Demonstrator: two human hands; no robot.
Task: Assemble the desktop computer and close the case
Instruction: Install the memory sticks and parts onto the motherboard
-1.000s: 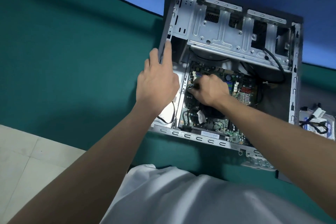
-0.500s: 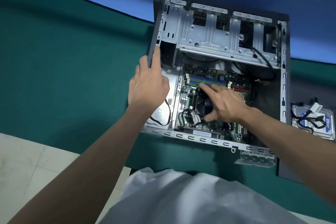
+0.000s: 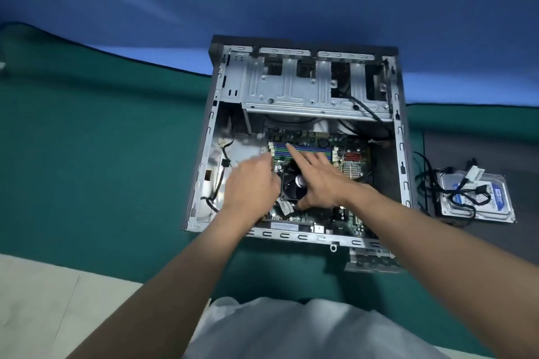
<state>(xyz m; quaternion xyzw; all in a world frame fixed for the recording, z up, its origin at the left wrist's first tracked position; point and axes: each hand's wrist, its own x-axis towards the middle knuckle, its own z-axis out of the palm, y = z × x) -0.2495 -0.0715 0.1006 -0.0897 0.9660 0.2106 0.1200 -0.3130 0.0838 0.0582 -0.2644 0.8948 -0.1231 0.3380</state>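
The computer case lies open side up at frame centre on the green mat, so the motherboard can be reached from above. The right hand spreads empty over the CPU fan, its index finger straight toward the memory slots, probably checking them. The left hand, beside the fan, is blurred, so I cannot tell its grip. The hard drive lies outside at right, not yet mounted.

Left grip blurred, loosely extended, right grip spread, forefinger pointing forward.

Pale whitish shirt (loose, softly creased), with bare left forearm and right forearm.
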